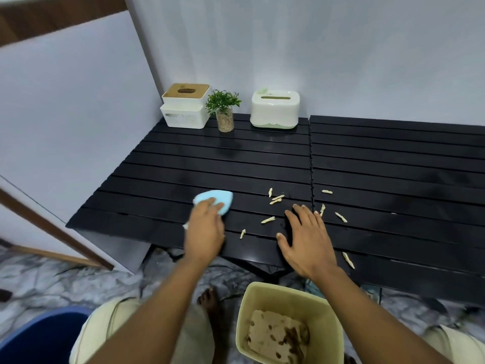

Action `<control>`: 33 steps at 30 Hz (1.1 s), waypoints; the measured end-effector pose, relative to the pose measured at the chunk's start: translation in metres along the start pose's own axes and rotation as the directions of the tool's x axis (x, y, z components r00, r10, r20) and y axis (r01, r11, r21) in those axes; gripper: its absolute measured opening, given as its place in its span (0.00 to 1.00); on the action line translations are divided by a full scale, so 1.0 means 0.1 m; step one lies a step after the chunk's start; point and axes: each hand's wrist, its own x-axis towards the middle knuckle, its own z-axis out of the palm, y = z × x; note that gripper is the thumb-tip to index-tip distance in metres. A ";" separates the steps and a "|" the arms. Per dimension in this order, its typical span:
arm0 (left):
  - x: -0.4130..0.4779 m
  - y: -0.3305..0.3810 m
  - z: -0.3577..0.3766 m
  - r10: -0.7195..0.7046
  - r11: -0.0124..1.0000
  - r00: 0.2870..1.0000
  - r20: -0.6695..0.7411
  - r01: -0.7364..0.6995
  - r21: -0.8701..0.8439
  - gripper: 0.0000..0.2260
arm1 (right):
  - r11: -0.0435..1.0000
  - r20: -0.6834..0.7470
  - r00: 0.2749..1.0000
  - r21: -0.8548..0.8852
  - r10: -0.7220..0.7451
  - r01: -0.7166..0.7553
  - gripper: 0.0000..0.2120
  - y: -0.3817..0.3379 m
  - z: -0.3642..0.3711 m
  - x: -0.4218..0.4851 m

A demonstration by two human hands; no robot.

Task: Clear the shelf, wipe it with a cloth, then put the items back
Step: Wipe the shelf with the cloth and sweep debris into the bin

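Note:
A black slatted shelf (pixel 183 164) fills the middle of the view. My left hand (pixel 204 229) holds a light blue cloth (pixel 219 199) against its front left part. My right hand (pixel 305 237) lies flat with spread fingers near the front edge. Several pale snack crumbs (pixel 275 199) are scattered around and beyond that hand. At the back left stand a white tissue box with a wooden lid (pixel 185 106), a small potted plant in a glass (pixel 224 111) and a white and green tissue dispenser (pixel 275 109).
A beige bin (pixel 288 298) with brown scraps inside stands on the marble floor below the shelf's front edge, between my knees. A blue tub (pixel 44 334) sits at the lower left. A wooden-framed panel (pixel 55 232) leans at the left. White walls close the back and left.

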 end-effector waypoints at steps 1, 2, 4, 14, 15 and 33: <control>-0.05 0.22 0.09 0.020 1.000 1.000 0.018 -0.019 -0.023 0.16 | 1.000 -0.004 1.000 0.006 -0.001 0.001 0.31 0.00 0.00 0.00; -0.10 0.42 0.17 0.041 0.998 0.998 0.046 -0.039 -0.041 0.17 | 1.000 -0.008 1.000 0.010 -0.001 0.001 0.31 0.01 0.00 -0.01; -0.13 0.65 0.27 0.092 0.993 0.992 0.092 -0.084 -0.081 0.17 | 1.000 -0.017 1.000 0.012 -0.005 0.005 0.31 0.01 0.00 -0.01; 0.62 -1.12 -1.10 -0.117 0.989 0.992 -0.052 0.121 0.089 0.14 | 1.000 -0.017 1.000 0.024 -0.003 0.003 0.30 0.01 -0.01 -0.01; 0.62 -1.38 -1.20 -0.144 0.977 0.989 -0.029 0.147 0.152 0.14 | 1.000 -0.018 1.000 0.022 -0.006 0.007 0.30 0.02 -0.01 -0.01; 0.47 -0.20 0.01 0.094 0.992 0.982 0.164 -0.105 0.062 0.20 | 1.000 0.004 1.000 0.000 0.010 -0.010 0.34 -0.02 0.02 0.04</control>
